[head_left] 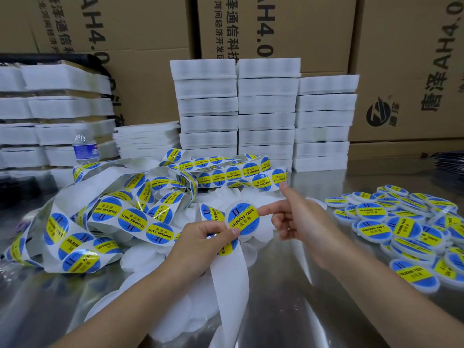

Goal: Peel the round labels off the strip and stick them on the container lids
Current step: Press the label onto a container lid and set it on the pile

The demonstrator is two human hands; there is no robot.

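My left hand (203,238) pinches a round white container (243,219) together with the white label strip (229,267) at the centre of the table. A blue and yellow round label covers the container's lid. My right hand (298,219) is beside it, one fingertip touching the lid's right edge, the index finger pointing up and back. A long tangle of strip with several blue and yellow labels (120,214) lies to the left and behind. Bare white lids (140,254) lie under and around my hands.
A heap of labelled containers (406,232) fills the right side of the shiny metal table (301,310). Stacks of white foam trays (266,111) stand behind, more at the left. A water bottle (84,149) stands at the back left. Cardboard boxes (401,59) form the backdrop.
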